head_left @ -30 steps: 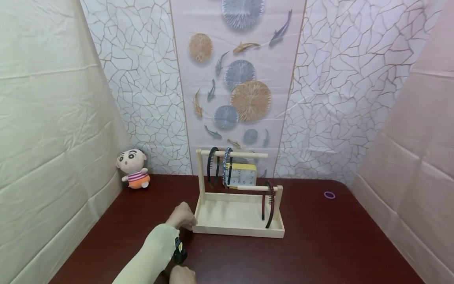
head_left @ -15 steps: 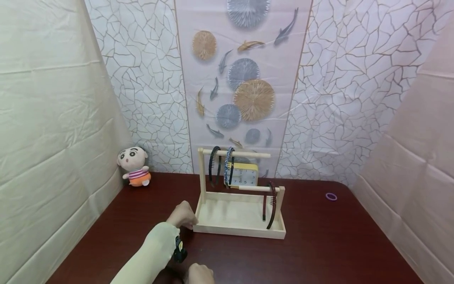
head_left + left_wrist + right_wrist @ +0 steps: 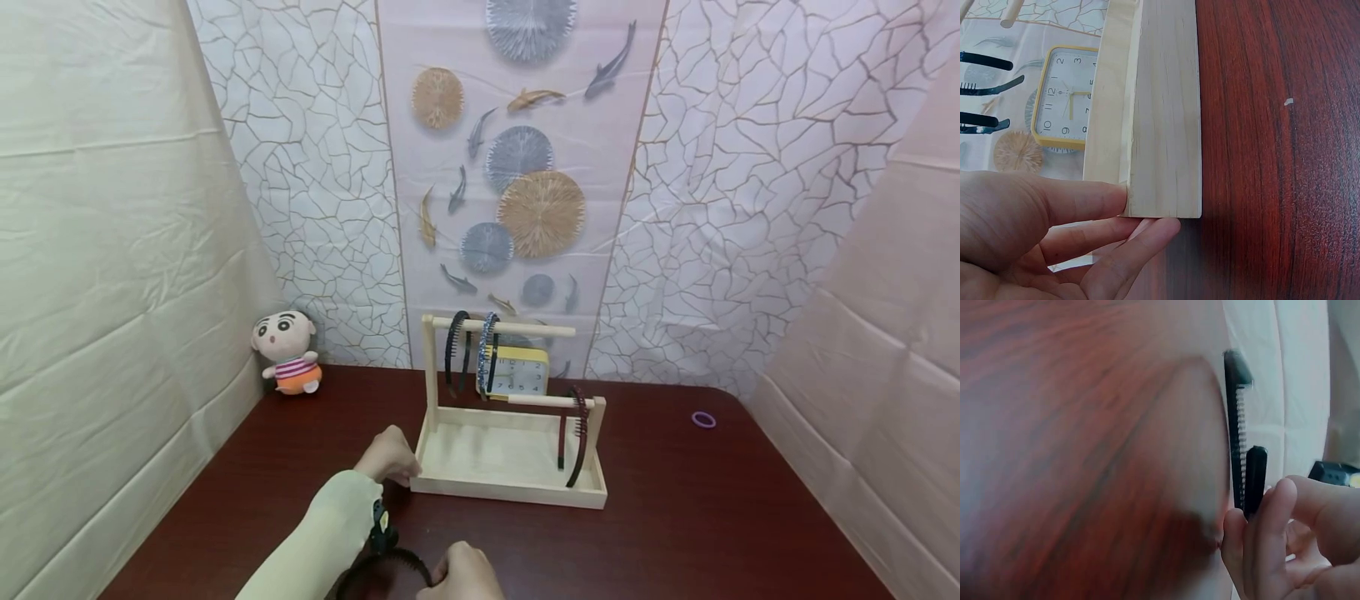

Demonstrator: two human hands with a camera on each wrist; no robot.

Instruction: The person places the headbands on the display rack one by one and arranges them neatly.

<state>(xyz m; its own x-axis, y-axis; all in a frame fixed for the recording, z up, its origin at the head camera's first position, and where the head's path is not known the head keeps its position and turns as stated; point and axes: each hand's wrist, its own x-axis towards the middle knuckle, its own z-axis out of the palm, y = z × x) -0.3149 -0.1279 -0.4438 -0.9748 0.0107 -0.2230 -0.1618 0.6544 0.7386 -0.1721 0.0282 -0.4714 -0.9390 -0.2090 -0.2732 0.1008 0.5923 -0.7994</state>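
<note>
A pale wooden headband stand (image 3: 510, 493) with a tray base and two bars stands on the dark red table. My left hand (image 3: 390, 457) pinches the tray's near left corner, thumb over the inner wall and fingers outside. On the upper bar hang a black headband (image 3: 451, 354) and a glittery blue headband (image 3: 483, 358). A dark red headband (image 3: 581, 450) hangs from the lower bar into the tray. Low in the head view, my right hand (image 3: 467, 575) grips one end of another black toothed headband (image 3: 397, 553), whose teeth show in the right wrist view.
A yellow-framed clock (image 3: 536, 360) stands behind the stand. At the back left sits a plush doll (image 3: 291, 354). A purple ring (image 3: 703, 420) lies on the right of the table. Cloth drapes (image 3: 112, 250) close in both sides.
My right hand has moved right and up into the head view, bringing the black headband into sight. The left hand keeps its grip on the tray corner.
</note>
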